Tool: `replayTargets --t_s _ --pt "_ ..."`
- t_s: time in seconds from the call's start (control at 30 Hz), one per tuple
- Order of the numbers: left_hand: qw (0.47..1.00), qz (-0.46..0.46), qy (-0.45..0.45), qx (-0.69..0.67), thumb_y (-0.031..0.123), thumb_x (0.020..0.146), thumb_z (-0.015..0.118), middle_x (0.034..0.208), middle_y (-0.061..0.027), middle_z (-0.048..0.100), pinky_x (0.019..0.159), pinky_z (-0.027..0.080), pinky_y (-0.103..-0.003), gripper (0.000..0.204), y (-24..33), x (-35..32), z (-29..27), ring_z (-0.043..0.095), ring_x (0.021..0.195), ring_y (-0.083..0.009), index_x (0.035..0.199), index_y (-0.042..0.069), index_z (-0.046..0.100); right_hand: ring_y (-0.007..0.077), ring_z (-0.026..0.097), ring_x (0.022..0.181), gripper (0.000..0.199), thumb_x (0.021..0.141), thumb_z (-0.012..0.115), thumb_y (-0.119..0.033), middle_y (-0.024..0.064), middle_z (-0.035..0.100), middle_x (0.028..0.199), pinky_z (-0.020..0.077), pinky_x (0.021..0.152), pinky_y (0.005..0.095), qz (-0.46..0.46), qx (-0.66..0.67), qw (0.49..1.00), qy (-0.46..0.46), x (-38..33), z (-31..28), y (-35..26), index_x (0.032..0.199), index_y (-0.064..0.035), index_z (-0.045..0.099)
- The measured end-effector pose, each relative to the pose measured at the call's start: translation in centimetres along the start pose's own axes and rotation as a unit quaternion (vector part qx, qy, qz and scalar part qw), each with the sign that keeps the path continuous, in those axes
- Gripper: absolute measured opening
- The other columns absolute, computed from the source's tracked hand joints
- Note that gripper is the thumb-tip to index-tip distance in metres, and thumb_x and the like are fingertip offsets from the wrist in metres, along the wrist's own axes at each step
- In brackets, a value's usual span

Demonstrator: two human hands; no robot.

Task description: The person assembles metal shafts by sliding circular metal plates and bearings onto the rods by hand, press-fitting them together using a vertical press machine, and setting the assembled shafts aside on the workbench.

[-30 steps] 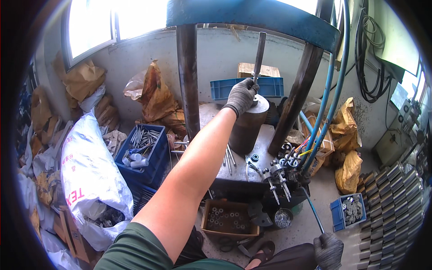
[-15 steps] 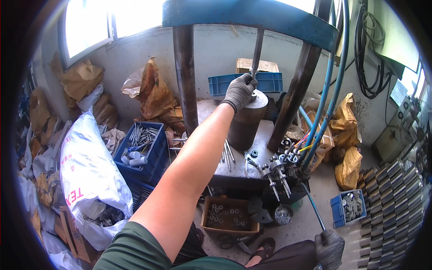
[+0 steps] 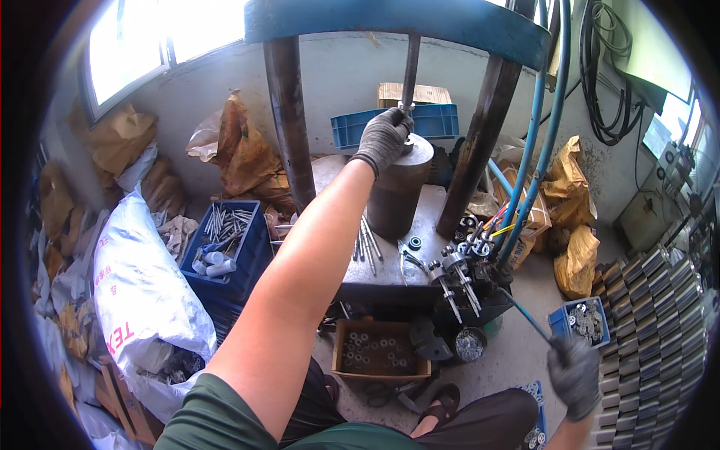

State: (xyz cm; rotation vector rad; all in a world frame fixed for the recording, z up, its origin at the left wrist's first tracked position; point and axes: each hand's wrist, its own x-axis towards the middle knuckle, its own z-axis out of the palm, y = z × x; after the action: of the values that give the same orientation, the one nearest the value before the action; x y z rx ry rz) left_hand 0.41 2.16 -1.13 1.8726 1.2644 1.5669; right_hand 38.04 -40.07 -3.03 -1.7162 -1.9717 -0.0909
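Note:
My left hand, in a grey knit glove, is closed around a small silvery metal part at the lower end of the press's vertical rod. Its fingers hide most of that part. Just below stands a thick steel cylinder with a small ring on top, on the metal press table. At the lower right, my gloved right hand is closed on the end of a blue-handled lever, slightly blurred.
Steel posts flank the cylinder. Thin rods, pliers and shafts with round fittings lie on the table. A box of rings sits below. Blue crates and a white sack stand left; stacked metal parts stand right.
My right hand has moved up and right with the lever's end, which has swung the same way. The view has shifted slightly; my left hand stays at the rod's lower end.

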Motion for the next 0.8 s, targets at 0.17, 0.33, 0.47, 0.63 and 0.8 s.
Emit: replayTargets --t_s 0.17,0.33,0.47,0.63,0.8 --pt "0.999 -0.026 -0.01 -0.036 0.017 0.102 0.064 0.081 -0.0015 0.065 0.075 0.05 -0.028 0.019 -0.3 0.2 0.2 0.058 0.075 -0.0105 0.113 0.002 0.068 0.04 0.067 0.089 0.015 0.093 0.056 0.004 0.022 0.067 0.09 0.0528 0.078 0.0459 -0.142 -0.051 0.953 0.263 13.2 -0.8 1.4 0.103 -0.0022 0.066" --pt "0.999 -0.031 -0.017 -0.037 0.017 0.102 0.064 0.082 -0.0023 0.066 0.075 0.05 -0.028 0.018 0.4 0.0 0.5 0.059 0.076 -0.0109 0.11 0.001 0.069 0.0383 0.069 0.088 0.013 0.092 0.062 -0.006 0.0218 0.069 0.094 0.0543 0.079 0.0443 -0.083 -0.111 0.976 0.166 16.7 -1.5 3.3 0.103 -0.0021 0.068" --pt "0.993 -0.066 -0.022 -0.098 0.025 0.102 0.066 0.083 -0.0027 0.066 0.076 0.051 -0.028 0.024 2.0 -0.5 -0.3 0.061 0.077 -0.0114 0.108 0.002 0.069 0.036 0.071 0.09 0.02 0.089 0.068 -0.015 0.0207 0.071 0.098 0.0568 0.08 0.0426 -0.053 -0.124 0.988 0.07 11.3 -2.0 2.4 0.105 -0.003 0.07" --pt "0.984 -0.082 -0.015 -0.159 0.046 0.103 0.058 0.079 -0.0067 0.067 0.073 0.053 -0.032 0.045 1.5 -0.4 -0.7 0.063 0.071 -0.0152 0.105 0.003 0.07 0.0372 0.071 0.081 0.025 0.083 0.07 -0.017 0.0178 0.072 0.09 0.0583 0.078 0.0446 0.011 -0.025 0.975 -0.221 0.0 -1.6 0.6 0.105 -0.0064 0.072" --pt "0.979 -0.073 -0.002 -0.19 0.049 0.106 0.046 0.083 -0.0096 0.071 0.076 0.055 -0.032 0.052 0.5 0.2 -0.8 0.069 0.077 -0.0167 0.102 0.003 0.069 0.0369 0.071 0.081 0.019 0.082 0.068 -0.015 0.0171 0.071 0.084 0.0581 0.078 0.0449 0.023 -0.044 0.967 -0.25 -4.0 1.0 0.6 0.098 -0.0064 0.075"
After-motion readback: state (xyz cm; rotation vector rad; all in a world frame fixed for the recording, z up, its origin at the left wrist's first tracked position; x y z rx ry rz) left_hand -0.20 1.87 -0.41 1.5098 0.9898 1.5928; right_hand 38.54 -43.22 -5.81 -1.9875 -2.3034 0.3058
